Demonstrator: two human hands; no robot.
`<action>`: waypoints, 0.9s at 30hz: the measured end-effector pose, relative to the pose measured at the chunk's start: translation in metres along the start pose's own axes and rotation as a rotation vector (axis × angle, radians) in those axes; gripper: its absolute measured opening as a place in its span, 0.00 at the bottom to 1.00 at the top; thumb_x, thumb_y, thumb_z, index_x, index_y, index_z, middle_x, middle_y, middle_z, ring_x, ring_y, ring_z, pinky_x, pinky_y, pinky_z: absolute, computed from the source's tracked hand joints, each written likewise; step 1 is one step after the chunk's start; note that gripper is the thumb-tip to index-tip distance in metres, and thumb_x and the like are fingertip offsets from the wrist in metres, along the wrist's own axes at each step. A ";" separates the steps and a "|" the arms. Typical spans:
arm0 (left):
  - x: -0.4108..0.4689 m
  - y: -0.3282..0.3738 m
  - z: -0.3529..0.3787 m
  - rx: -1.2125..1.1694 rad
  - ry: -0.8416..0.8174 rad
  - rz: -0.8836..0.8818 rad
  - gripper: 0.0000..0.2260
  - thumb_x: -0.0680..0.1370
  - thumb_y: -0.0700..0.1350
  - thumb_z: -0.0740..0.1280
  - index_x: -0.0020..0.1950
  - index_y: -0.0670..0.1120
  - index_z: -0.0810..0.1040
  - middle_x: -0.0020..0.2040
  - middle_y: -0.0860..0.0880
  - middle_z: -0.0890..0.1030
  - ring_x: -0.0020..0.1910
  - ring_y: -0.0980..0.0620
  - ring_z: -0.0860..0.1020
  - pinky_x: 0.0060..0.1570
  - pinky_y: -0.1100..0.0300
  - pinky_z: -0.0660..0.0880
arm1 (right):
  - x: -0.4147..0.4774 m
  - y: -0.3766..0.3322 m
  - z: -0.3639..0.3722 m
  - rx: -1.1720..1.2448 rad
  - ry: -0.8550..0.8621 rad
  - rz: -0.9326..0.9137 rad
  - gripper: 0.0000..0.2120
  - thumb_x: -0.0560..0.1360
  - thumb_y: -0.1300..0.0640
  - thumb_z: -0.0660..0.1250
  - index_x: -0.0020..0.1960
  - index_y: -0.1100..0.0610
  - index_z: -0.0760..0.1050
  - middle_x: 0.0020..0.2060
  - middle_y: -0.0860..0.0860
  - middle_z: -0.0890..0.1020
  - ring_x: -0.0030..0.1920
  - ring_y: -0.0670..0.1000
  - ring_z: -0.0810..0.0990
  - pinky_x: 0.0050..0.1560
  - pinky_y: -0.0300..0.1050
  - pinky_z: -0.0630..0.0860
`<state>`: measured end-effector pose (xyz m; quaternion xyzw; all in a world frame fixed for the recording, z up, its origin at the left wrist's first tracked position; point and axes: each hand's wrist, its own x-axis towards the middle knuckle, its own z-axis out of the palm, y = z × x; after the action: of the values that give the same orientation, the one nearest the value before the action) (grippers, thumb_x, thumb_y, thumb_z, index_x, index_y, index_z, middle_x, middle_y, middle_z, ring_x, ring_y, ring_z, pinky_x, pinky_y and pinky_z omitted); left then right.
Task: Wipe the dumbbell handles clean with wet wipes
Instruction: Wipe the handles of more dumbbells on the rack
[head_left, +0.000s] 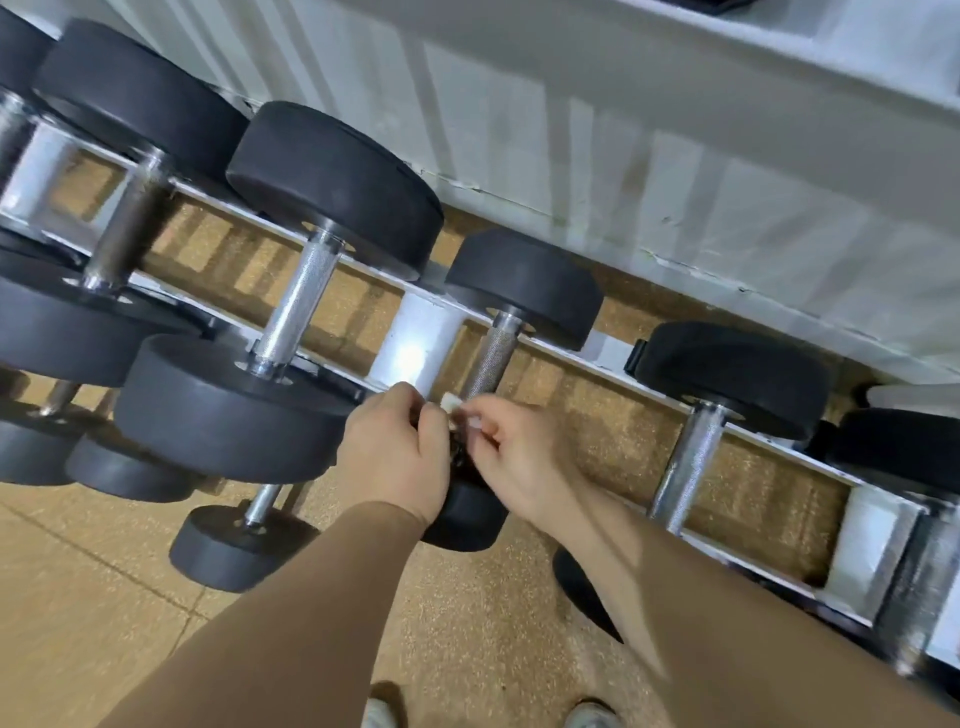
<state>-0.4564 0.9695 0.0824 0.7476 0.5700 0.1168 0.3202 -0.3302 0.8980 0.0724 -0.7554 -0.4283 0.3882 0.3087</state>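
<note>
Shoe tips (592, 716) at bottom edge, on speckled tan floor (467, 623). Tan sleeves (291, 613) reach forward.

Left hand (395, 452) and right hand (514, 452) close together, fingers curled, both pinching small white wet wipe (451, 402) between fingertips; right hand motion-blurred.

Wipe sits at near end of knurled chrome handle (493, 358) of middle dumbbell (524, 286); its near head largely hidden under hands.

Dumbbell lies across white rack (426, 338), larger black dumbbells (332, 182) to left, another (727, 374) to right.

White wall (623, 130) behind.
</note>
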 end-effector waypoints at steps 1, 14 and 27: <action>0.000 0.000 0.000 -0.004 -0.007 -0.003 0.18 0.71 0.59 0.50 0.39 0.49 0.72 0.37 0.50 0.75 0.39 0.47 0.74 0.38 0.54 0.66 | 0.008 -0.002 -0.004 0.021 0.020 0.029 0.08 0.78 0.53 0.65 0.55 0.41 0.76 0.35 0.44 0.79 0.38 0.47 0.79 0.40 0.43 0.77; -0.003 0.000 0.005 0.039 -0.039 0.020 0.15 0.70 0.60 0.49 0.35 0.51 0.65 0.37 0.46 0.74 0.41 0.40 0.74 0.39 0.49 0.72 | -0.009 0.003 0.014 0.296 0.176 0.049 0.16 0.80 0.62 0.64 0.62 0.47 0.82 0.54 0.41 0.83 0.55 0.38 0.81 0.62 0.38 0.76; -0.007 -0.001 0.002 0.023 0.003 0.115 0.15 0.72 0.58 0.46 0.33 0.50 0.61 0.33 0.49 0.69 0.38 0.39 0.71 0.39 0.51 0.64 | -0.006 0.002 0.019 -0.070 0.273 -0.153 0.09 0.77 0.57 0.66 0.51 0.54 0.85 0.45 0.51 0.84 0.46 0.50 0.81 0.48 0.44 0.77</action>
<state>-0.4582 0.9624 0.0817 0.7825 0.5278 0.1299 0.3036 -0.3474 0.8947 0.0630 -0.7765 -0.4520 0.2420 0.3662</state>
